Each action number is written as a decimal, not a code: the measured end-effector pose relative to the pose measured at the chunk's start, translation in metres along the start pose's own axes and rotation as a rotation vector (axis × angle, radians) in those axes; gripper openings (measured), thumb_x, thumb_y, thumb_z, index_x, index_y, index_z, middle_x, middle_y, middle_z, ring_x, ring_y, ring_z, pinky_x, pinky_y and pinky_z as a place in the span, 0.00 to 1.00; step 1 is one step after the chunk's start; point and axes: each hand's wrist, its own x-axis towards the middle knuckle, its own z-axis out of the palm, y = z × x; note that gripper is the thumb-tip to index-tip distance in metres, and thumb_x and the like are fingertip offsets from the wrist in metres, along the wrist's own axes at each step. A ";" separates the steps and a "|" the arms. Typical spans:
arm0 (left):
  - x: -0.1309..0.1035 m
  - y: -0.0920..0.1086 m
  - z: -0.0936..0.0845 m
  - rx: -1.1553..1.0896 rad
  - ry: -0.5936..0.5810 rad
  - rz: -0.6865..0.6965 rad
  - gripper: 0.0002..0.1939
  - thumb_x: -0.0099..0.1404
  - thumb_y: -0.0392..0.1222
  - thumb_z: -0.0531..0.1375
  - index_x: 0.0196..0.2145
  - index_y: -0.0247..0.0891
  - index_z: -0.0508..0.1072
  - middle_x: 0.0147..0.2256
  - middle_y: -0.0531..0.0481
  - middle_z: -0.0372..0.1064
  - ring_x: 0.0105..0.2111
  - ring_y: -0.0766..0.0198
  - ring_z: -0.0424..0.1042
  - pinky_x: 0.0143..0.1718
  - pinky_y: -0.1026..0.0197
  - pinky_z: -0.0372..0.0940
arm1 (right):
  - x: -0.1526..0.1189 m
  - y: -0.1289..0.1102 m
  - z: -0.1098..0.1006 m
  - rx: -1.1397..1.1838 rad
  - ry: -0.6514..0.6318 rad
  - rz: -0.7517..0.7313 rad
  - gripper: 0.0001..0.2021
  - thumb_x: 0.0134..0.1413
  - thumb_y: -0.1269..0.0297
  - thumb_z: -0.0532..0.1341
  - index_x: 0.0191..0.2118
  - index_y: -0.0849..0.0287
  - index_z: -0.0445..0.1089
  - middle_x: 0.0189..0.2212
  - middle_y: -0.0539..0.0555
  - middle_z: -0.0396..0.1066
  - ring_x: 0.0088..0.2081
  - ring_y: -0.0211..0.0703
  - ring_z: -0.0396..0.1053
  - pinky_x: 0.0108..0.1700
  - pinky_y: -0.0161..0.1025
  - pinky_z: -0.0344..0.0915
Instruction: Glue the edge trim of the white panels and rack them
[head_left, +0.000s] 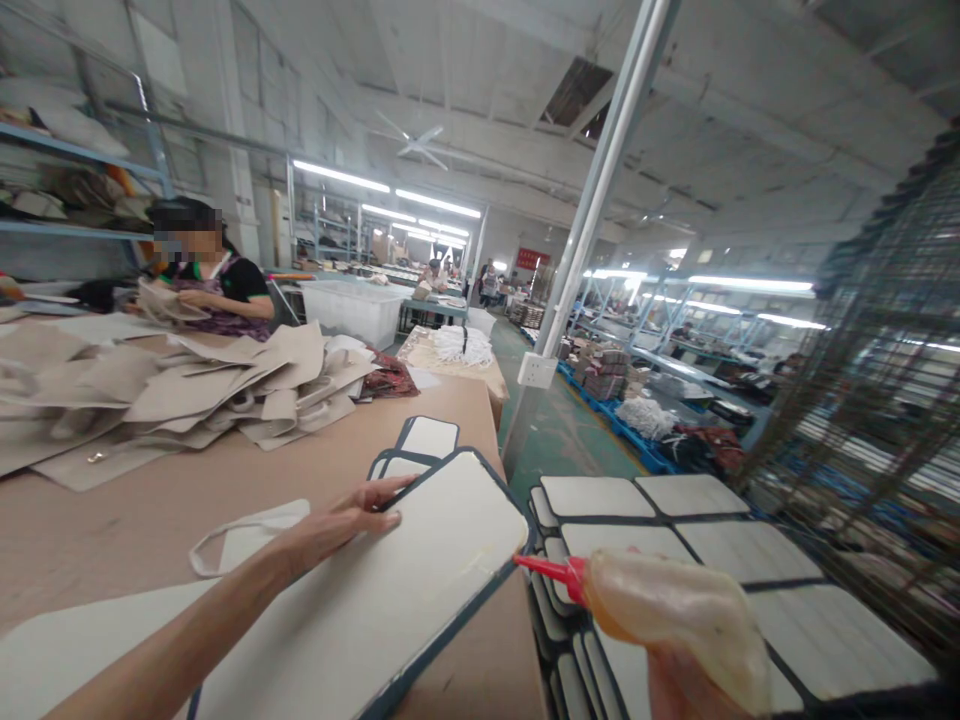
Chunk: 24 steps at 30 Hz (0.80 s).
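A large cream panel with dark blue edging [405, 570] slants across the near part of the table. My left hand [337, 525] grips its upper left edge, thumb on the cream face and fingers at the border. At the lower right, my right hand [675, 680] is wrapped round a squeeze bottle of yellowish liquid [675, 610], which hides most of the fingers. The bottle's red nozzle [551, 568] points left, its tip at the panel's right edge near the corner. Thin yellowish streaks show on the panel there. Smaller edged pieces [431, 437] lie behind the panel.
Beige cut pieces [202, 385] are heaped at the table's far left, where a seated person [217, 275] handles one. Stacks of edged panels [742, 550] stand to the right of the table [337, 460]. A white strap [210, 545] lies left. A metal post [577, 250] rises beyond the table.
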 end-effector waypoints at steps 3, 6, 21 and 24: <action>0.001 -0.003 0.005 -0.018 0.039 -0.021 0.37 0.55 0.43 0.68 0.62 0.43 0.64 0.48 0.48 0.75 0.44 0.56 0.74 0.40 0.62 0.69 | -0.002 0.000 0.002 -0.108 -0.035 -0.077 0.18 0.51 0.63 0.68 0.49 0.48 0.69 0.44 0.47 0.76 0.42 0.42 0.75 0.45 0.32 0.72; 0.001 -0.006 0.008 -0.047 0.044 -0.021 0.41 0.54 0.44 0.68 0.64 0.43 0.60 0.49 0.46 0.75 0.43 0.55 0.74 0.40 0.61 0.70 | -0.003 0.000 0.006 -0.106 -0.046 -0.090 0.19 0.52 0.63 0.68 0.50 0.49 0.68 0.45 0.50 0.76 0.44 0.46 0.75 0.47 0.37 0.72; -0.002 -0.005 0.014 -0.121 0.116 -0.077 0.48 0.55 0.47 0.69 0.67 0.41 0.51 0.41 0.46 0.77 0.34 0.58 0.77 0.33 0.61 0.72 | -0.004 0.009 0.009 -0.001 -0.055 0.080 0.19 0.39 0.62 0.74 0.39 0.52 0.71 0.38 0.53 0.77 0.37 0.50 0.75 0.45 0.45 0.74; -0.002 -0.005 0.015 -0.135 0.134 -0.078 0.48 0.55 0.47 0.69 0.67 0.41 0.50 0.42 0.46 0.77 0.35 0.59 0.77 0.34 0.60 0.73 | 0.000 0.019 -0.003 -0.057 -0.100 0.049 0.21 0.38 0.62 0.74 0.42 0.57 0.72 0.36 0.57 0.77 0.35 0.53 0.76 0.42 0.48 0.75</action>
